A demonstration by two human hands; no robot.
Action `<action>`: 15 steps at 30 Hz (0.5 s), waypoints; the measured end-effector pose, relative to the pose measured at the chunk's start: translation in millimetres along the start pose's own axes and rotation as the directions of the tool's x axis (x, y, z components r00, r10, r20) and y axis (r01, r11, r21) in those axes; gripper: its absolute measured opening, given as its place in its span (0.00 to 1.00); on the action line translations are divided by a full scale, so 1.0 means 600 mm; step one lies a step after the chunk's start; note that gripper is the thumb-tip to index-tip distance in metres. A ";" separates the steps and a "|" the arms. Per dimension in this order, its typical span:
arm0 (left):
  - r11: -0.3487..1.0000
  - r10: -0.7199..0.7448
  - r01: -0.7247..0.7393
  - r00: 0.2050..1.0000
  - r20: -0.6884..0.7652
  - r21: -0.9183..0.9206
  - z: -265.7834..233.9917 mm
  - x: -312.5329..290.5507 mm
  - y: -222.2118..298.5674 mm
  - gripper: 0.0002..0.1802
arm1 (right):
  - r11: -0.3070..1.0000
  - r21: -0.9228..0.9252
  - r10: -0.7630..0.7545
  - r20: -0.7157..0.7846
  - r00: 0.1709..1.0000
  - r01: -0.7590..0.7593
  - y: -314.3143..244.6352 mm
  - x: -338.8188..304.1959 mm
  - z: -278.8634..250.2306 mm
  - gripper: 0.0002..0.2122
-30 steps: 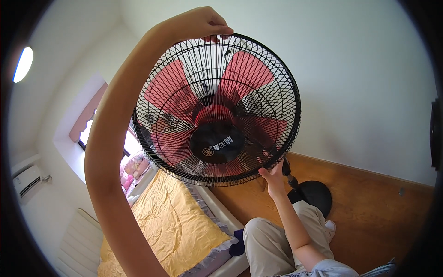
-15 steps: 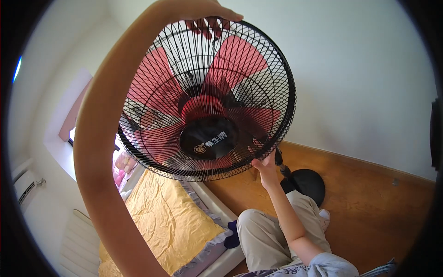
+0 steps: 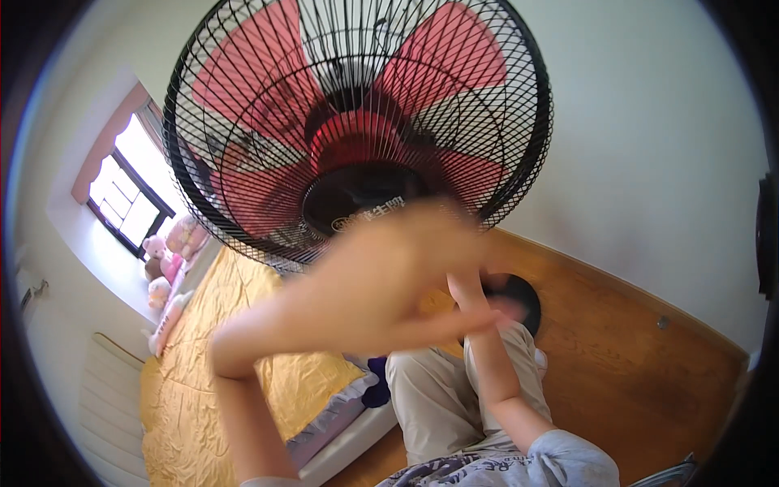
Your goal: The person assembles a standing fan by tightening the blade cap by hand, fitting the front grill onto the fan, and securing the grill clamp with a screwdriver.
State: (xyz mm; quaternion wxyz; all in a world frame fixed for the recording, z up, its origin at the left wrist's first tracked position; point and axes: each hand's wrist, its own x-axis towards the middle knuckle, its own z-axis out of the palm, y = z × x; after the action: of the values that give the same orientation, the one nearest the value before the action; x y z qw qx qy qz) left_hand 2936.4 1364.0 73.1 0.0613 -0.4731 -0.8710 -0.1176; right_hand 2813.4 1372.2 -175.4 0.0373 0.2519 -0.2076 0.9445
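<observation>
A standing fan (image 3: 357,134) with pinkish-red blades fills the upper middle, its round black wire cage tilted toward me. My left hand (image 3: 406,264) passes close in front of the cage's lower edge, smeared by motion, so its fingers are not clear. It covers part of the fan's black centre disc (image 3: 329,207). Reaching up from below, my right hand (image 3: 466,288) is at the lower right of the cage. Its fingers are hidden behind my left hand, and I cannot tell whether they touch the rim.
The fan's round black base (image 3: 523,296) stands on the wooden floor (image 3: 617,357). To the left is a bed with a yellow cover (image 3: 195,341). Plush toys (image 3: 162,264) lie near the window (image 3: 130,191). A white wall (image 3: 641,146) rises on the right.
My left hand has left the top of the cage and swung down in front of its lower part. The fan head appears higher and larger, and the view has shifted to show the window.
</observation>
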 end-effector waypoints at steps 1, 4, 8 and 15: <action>0.937 -0.234 0.303 0.912 0.336 -0.170 0.030 -0.044 -0.012 0.22 | 1.000 0.021 0.009 0.053 0.999 -0.010 0.009 0.000 -0.002 0.46; 0.734 -0.479 0.606 0.781 0.401 -0.305 0.181 -0.172 -0.149 0.23 | 0.996 -0.006 0.094 0.048 0.994 -0.094 -0.006 -0.005 0.014 0.44; 0.217 -0.767 0.020 0.622 -0.158 -0.976 0.365 -0.219 -0.296 0.22 | 0.991 -0.102 0.093 0.111 0.989 -0.082 -0.011 -0.006 0.003 0.39; 0.168 -0.801 -0.737 0.284 -0.526 -0.654 0.416 -0.132 -0.299 0.10 | 0.983 0.168 -0.071 -0.051 0.996 0.079 -0.121 0.062 -0.029 0.29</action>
State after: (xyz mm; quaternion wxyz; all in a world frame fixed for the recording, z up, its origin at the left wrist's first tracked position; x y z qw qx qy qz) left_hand 2830.3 1271.3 -211.1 0.2407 -0.1656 -0.3189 -0.9016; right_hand 2785.5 1444.1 -143.8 0.0558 0.2408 -0.1157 0.9620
